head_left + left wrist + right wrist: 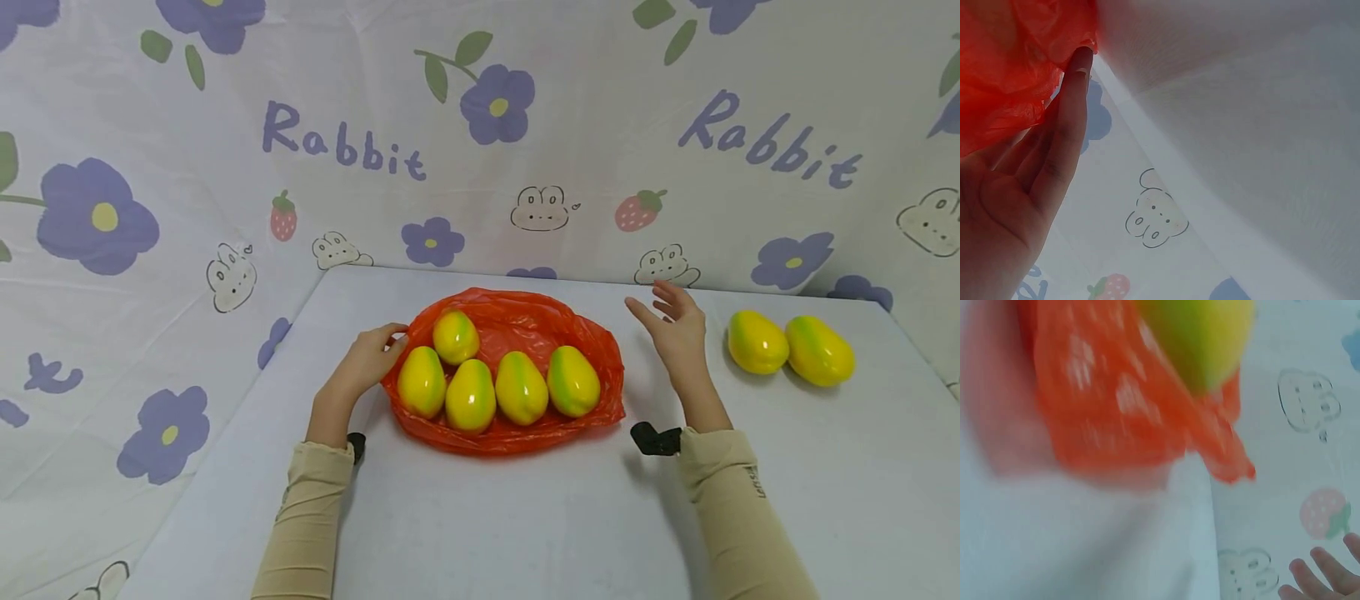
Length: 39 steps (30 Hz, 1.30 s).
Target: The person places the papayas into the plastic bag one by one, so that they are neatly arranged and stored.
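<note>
A red plastic bag (510,446) lies spread wide at the middle of the table, its rim standing up around several glossy, papaya-like yellow fruits (522,388) with green streaks. My left hand (372,357) is at the bag's left rim; in the left wrist view its long fingers (1066,125) stretch along the outside of the red plastic and touch it. To the right of the bag, my right hand (678,337) is raised in the air with fingers spread and nothing in them. Its fingertips (1300,569) show at the corner of the right wrist view.
Two more yellow fruits (759,342) lie side by side on the white table (525,525), right of my right hand. A printed cloth (465,183) with flowers and rabbits hangs behind the table and on its left. Black wrist mounts (656,439) are under my sleeves.
</note>
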Available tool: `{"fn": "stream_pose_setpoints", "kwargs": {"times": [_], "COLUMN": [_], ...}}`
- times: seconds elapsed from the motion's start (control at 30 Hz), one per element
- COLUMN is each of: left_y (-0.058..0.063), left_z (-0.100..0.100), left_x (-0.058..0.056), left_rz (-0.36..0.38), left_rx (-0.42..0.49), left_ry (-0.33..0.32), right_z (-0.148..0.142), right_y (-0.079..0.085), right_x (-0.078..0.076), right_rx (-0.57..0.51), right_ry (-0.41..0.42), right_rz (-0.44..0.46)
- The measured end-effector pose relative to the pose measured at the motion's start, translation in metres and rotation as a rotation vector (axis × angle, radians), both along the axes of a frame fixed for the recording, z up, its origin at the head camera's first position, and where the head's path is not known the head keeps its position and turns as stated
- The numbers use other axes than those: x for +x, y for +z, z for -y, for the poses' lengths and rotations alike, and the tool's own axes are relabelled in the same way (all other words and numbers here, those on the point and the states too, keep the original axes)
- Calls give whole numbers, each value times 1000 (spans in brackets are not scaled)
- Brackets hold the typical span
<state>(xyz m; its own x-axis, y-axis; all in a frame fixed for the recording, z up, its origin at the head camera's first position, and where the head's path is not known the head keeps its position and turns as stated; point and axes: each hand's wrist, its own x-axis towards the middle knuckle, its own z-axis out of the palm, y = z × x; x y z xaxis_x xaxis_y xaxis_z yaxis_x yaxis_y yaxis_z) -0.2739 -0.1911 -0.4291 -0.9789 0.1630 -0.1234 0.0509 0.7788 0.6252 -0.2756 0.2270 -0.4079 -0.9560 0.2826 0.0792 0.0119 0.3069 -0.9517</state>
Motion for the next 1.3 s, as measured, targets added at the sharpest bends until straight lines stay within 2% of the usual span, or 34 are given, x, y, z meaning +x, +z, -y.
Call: {"fn": "stream_pose_setpoints", "kwargs": {"times": [0.27, 0.53, 0.67, 0.87, 1.3], "left_y": [-1, 1, 0, -1, 0], "left_z": [0, -1, 0, 0, 0], "left_x": [-1, 1, -1, -2, 0], "left_rz": [-10, -23, -26, -19, -10], "left_rx": [-1, -3, -9, -11, -10], "left_ry": [-3, -10, -11, -10, -6], "right_z": [-36, -73, -88, -102, -106], "right_y": [-1, 4, 6, -1, -14], "right_x": [-3, 4, 9, 13, 12], "right_rx": [11, 29, -2, -25, -43], "right_ry": [-104, -208, -224, -246, -256], "right_rz": [2, 48, 103, 172, 147]}}
